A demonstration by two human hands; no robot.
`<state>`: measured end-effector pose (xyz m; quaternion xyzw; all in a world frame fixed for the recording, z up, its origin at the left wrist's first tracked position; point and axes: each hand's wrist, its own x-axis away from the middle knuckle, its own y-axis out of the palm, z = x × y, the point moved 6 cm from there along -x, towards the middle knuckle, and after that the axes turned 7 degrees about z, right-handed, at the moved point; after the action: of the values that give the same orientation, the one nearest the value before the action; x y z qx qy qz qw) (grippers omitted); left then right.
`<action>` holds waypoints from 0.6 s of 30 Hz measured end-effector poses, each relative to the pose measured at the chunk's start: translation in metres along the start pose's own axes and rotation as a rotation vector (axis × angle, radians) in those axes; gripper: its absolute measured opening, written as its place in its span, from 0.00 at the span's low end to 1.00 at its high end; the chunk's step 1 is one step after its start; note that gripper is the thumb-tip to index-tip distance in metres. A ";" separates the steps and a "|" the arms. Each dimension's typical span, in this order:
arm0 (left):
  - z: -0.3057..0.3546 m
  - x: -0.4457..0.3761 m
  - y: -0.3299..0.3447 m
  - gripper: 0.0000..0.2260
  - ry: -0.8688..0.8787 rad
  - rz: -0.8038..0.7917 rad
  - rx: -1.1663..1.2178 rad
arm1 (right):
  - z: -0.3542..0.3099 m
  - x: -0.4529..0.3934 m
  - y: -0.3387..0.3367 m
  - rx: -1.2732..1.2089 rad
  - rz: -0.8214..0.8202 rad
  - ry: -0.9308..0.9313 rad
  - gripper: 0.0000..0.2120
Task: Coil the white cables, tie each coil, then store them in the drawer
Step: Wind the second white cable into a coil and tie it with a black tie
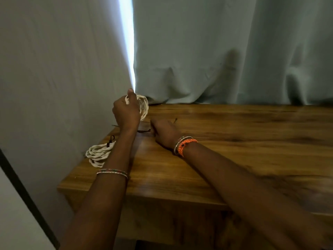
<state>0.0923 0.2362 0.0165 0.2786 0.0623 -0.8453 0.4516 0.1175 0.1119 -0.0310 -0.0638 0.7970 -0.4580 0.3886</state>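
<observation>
— What does the head camera show of the left hand [126, 112]?
— Its fingers are curled round a coil of white cable [143, 107], held upright above the far left corner of the wooden table [234, 141], just before the grey curtain [216, 51].
— And the right hand [164, 132]?
— It rests low on the tabletop, fingers bent beside a thin dark tie [144, 130]; whether it pinches the tie cannot be told.
— Any other cable?
— A second coil [98, 154] lies at the table's left edge, bound by a dark tie, partly behind the left forearm; bangles circle both wrists.
</observation>
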 end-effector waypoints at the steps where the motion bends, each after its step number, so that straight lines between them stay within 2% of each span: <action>1: -0.001 0.000 -0.002 0.21 -0.014 0.011 0.020 | 0.001 0.002 -0.003 -0.051 0.017 -0.009 0.08; 3: -0.003 0.000 -0.007 0.19 -0.050 0.037 0.056 | 0.004 0.006 -0.013 -0.095 0.078 0.014 0.09; 5: -0.001 0.002 -0.011 0.19 -0.051 0.061 0.064 | 0.009 0.010 -0.025 -0.138 0.175 0.060 0.03; 11: -0.004 0.012 -0.009 0.20 -0.113 0.023 0.089 | 0.027 0.021 -0.060 -0.177 0.390 0.043 0.06; 15: -0.003 0.023 0.003 0.21 -0.140 -0.020 0.104 | 0.048 0.038 -0.085 -0.203 0.482 0.075 0.07; 18: 0.005 0.040 0.022 0.20 -0.151 -0.043 0.124 | 0.071 0.052 -0.096 -0.258 0.463 0.189 0.05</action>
<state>0.0902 0.1930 0.0031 0.2402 -0.0185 -0.8756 0.4186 0.1051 -0.0151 -0.0045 0.1142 0.8749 -0.2556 0.3953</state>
